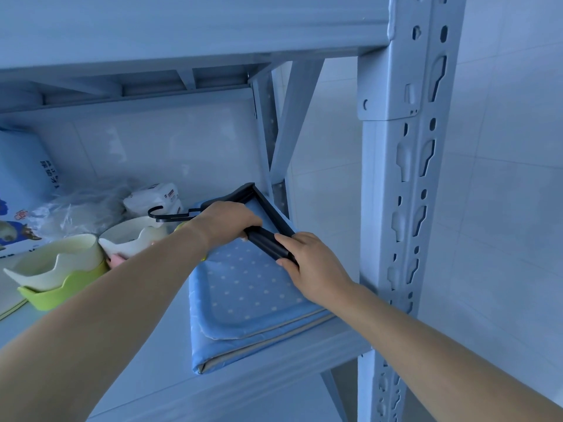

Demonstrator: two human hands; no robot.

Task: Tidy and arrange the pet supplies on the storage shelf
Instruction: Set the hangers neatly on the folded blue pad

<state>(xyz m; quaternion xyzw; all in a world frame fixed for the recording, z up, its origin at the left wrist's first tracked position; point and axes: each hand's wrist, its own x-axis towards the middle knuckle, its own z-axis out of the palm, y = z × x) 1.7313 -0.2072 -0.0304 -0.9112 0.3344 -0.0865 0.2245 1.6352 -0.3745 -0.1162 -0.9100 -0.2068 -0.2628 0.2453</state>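
Observation:
A folded blue mat with white dots (246, 300) lies on the shelf board (146, 360) by the right post. On top of it lies a black angular frame with a hook (268, 208). My left hand (227, 222) grips one end of the frame's black bar. My right hand (307, 263) holds the same bar from the right, thumb and fingers curled round it. The hook end (158, 213) points left, over the bowls.
Two white bowls in lime-green holders (58, 269) stand at the left. Behind them are a crumpled clear plastic bag (79, 208), a white wipes pack (152, 196) and a blue pet-food bag (21, 184). The slotted metal post (405, 208) stands close on the right.

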